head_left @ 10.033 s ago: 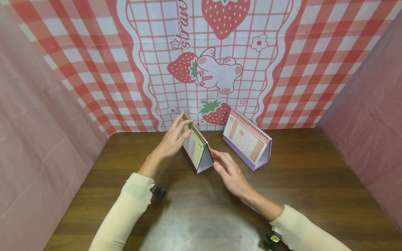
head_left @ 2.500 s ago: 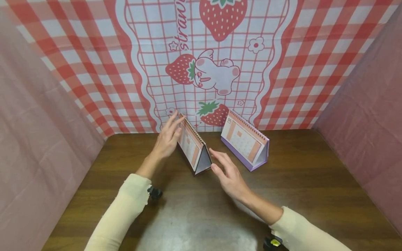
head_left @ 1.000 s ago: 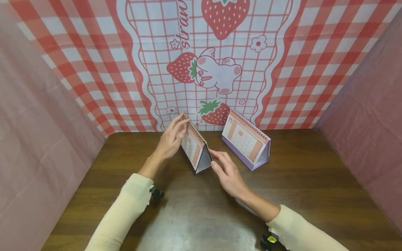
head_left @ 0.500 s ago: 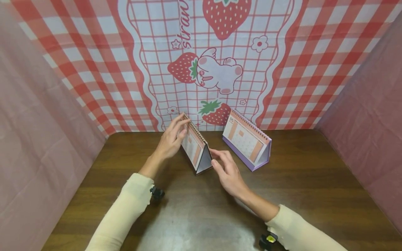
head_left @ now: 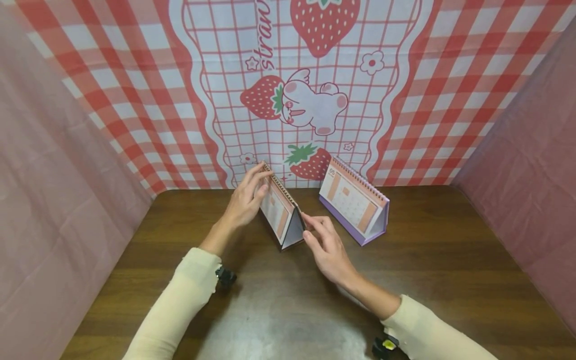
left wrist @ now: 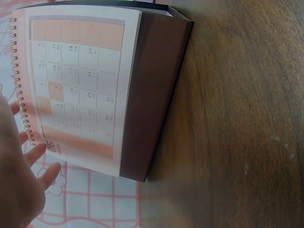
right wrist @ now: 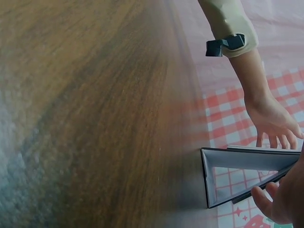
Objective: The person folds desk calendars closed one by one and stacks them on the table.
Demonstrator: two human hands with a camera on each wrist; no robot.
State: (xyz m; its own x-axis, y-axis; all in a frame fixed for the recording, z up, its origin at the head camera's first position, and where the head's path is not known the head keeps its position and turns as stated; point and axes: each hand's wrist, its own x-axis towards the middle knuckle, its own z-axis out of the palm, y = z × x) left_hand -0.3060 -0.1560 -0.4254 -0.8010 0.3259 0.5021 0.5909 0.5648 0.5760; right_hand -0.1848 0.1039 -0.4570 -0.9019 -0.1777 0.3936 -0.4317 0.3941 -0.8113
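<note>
The brown desk calendar [head_left: 276,210] is standing tented on the tabletop [head_left: 279,300] and now showing a peach page instead of the earlier yellow-green one, so I'm guessing that page turn is pretty much done. The left hand [head_left: 245,200] is resting its fingers, loosely spread, by the far end of the spiral [head_left: 282,190], while the right hand [head_left: 330,250] is curving its fingers around the near end, can't tell if they're pinching. Writing-wise it's reading "06", the purple desk calendar [head_left: 351,200] is reading "05", and the backdrop cloth [head_left: 310,102] is showing cut-off sideways lettering, maybe "straw".
</note>
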